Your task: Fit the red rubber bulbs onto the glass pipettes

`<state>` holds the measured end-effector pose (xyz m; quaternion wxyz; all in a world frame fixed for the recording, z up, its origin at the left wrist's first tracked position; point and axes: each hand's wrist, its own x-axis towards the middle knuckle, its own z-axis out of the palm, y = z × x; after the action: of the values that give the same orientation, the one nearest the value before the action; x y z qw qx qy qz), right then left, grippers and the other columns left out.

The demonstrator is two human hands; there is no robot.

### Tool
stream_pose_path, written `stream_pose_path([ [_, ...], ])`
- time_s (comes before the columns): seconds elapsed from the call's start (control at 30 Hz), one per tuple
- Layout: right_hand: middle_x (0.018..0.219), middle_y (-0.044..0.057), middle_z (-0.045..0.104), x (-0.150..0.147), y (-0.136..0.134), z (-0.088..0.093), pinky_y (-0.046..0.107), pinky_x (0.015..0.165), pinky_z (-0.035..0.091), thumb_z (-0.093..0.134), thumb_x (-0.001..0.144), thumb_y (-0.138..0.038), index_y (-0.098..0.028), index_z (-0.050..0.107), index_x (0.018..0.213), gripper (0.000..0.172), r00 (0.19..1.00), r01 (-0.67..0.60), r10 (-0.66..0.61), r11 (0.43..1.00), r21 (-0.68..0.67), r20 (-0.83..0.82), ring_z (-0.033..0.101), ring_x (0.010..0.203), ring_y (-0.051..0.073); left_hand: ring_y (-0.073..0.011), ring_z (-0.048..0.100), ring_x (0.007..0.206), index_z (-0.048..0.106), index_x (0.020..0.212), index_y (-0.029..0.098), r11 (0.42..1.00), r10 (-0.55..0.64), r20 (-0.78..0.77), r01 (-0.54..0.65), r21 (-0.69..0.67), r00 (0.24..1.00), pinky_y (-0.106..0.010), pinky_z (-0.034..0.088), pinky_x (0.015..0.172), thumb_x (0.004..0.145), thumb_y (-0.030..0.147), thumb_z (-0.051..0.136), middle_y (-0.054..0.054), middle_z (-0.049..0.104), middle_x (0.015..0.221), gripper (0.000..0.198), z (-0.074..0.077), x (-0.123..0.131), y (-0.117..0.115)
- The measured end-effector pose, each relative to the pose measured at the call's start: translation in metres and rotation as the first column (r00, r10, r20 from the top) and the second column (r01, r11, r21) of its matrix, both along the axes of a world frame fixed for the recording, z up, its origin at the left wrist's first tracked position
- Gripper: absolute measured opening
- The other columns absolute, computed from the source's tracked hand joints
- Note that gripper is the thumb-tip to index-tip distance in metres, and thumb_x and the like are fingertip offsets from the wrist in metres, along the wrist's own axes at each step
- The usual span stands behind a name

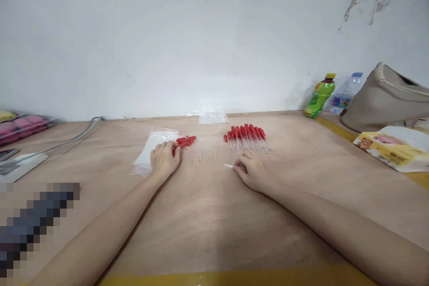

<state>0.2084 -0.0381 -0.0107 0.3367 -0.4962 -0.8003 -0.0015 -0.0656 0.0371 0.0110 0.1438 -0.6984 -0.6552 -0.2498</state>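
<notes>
My left hand (165, 159) is at the left edge of a small pile of red rubber bulbs (186, 141), its thumb and fingers closed on a red rubber bulb (174, 149) that shows partly between them. My right hand (252, 170) pinches a thin clear glass dropper tube (228, 166), whose end points left. Between the hands lies a row of bare glass tubes (205, 148). Beyond my right hand is a group of droppers (246, 137) with red bulbs on their glass tubes. Clear plastic bags (147, 152) lie stacked beside and partly behind my left hand.
Another clear bag (213, 118) lies by the wall. At right stand a green drink bottle (320, 96), a clear water bottle (346, 93), a beige bag (378, 98) and a tissue pack (395, 148). At left are a cable (67, 139), a phone (8, 155) and a pink-filled tray (25, 128).
</notes>
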Motion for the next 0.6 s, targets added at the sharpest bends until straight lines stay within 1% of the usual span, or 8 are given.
stream_pose_path([
  [0.07,0.077,0.004,0.053,0.000,-0.001,0.001,0.030,0.068,0.038,0.051,0.079,-0.020,-0.018,0.051,0.070,0.009,1.000,0.004,-0.004,1.000,-0.013,0.001,0.048,0.075,0.016,-0.0267,0.051,0.086,0.055,0.085,0.019,0.996,-0.042,0.037,0.038,0.084,0.998,-0.038,0.038,0.072,0.080,0.030,0.043,-0.007,0.061,0.086,0.017,0.000,0.000,0.000],
  [0.13,0.077,0.004,0.053,-0.001,-0.001,0.002,0.030,0.068,0.038,0.051,0.079,-0.019,-0.018,0.051,0.070,0.008,1.000,0.004,-0.004,1.000,-0.016,-0.002,0.048,0.075,0.016,-0.0248,0.051,0.086,0.054,0.086,0.017,0.974,-0.144,0.093,0.124,0.189,0.985,-0.037,0.039,0.074,0.081,0.028,0.043,-0.008,0.059,0.086,0.016,0.000,0.003,-0.001],
  [0.23,0.076,0.003,0.053,-0.001,0.000,0.001,0.029,0.068,0.038,0.050,0.078,-0.018,-0.018,0.050,0.070,0.009,1.000,0.001,-0.001,1.000,-0.015,-0.012,0.047,0.075,0.016,-0.0198,0.052,0.082,0.052,0.088,0.015,0.890,-0.419,0.178,0.363,0.277,0.890,-0.032,0.042,0.073,0.082,0.025,0.042,-0.007,0.057,0.086,0.015,0.002,0.014,-0.011],
  [0.33,0.075,0.003,0.054,0.000,0.002,-0.002,0.029,0.067,0.037,0.049,0.078,-0.017,-0.018,0.049,0.070,0.009,0.999,0.007,-0.008,1.000,-0.015,-0.037,0.047,0.075,0.016,-0.0154,0.053,0.075,0.052,0.088,0.016,0.728,-0.685,0.206,0.666,0.162,0.699,-0.028,0.043,0.070,0.082,0.022,0.043,-0.005,0.057,0.083,0.012,0.005,0.029,-0.032],
  [0.4,0.076,0.003,0.054,0.001,0.002,-0.003,0.028,0.066,0.037,0.046,0.080,-0.017,-0.018,0.049,0.072,0.008,0.996,0.031,-0.032,0.999,-0.013,-0.078,0.048,0.074,0.016,-0.0147,0.054,0.074,0.054,0.087,0.017,0.632,-0.761,0.214,0.774,0.032,0.613,-0.028,0.043,0.069,0.080,0.020,0.046,-0.004,0.058,0.080,0.011,0.006,0.038,-0.046],
  [0.47,0.075,0.004,0.055,0.001,0.001,-0.001,0.028,0.064,0.037,0.044,0.081,-0.018,-0.018,0.049,0.075,0.008,0.990,0.066,-0.068,0.998,-0.016,-0.122,0.049,0.071,0.016,-0.0127,0.053,0.067,0.054,0.086,0.017,0.544,-0.792,0.267,0.833,-0.098,0.549,-0.025,0.042,0.061,0.077,0.017,0.048,-0.003,0.059,0.080,0.011,0.005,0.043,-0.057],
  [0.53,0.073,0.003,0.057,0.001,-0.001,0.002,0.027,0.061,0.037,0.042,0.082,-0.019,-0.018,0.049,0.078,0.008,0.985,0.086,-0.089,0.996,-0.026,-0.147,0.051,0.067,0.015,-0.0103,0.050,0.060,0.053,0.084,0.017,0.493,-0.793,0.323,0.855,-0.160,0.517,-0.022,0.039,0.053,0.074,0.016,0.050,-0.003,0.059,0.079,0.011,0.004,0.046,-0.063],
  [0.6,0.070,0.002,0.057,0.001,-0.002,0.004,0.027,0.059,0.036,0.042,0.083,-0.020,-0.018,0.048,0.079,0.008,0.985,0.079,-0.082,0.997,-0.021,-0.155,0.052,0.064,0.015,-0.0085,0.046,0.054,0.052,0.080,0.017,0.495,-0.771,0.362,0.850,-0.179,0.525,-0.021,0.037,0.049,0.074,0.020,0.052,-0.002,0.058,0.077,0.008,0.003,0.048,-0.065],
])
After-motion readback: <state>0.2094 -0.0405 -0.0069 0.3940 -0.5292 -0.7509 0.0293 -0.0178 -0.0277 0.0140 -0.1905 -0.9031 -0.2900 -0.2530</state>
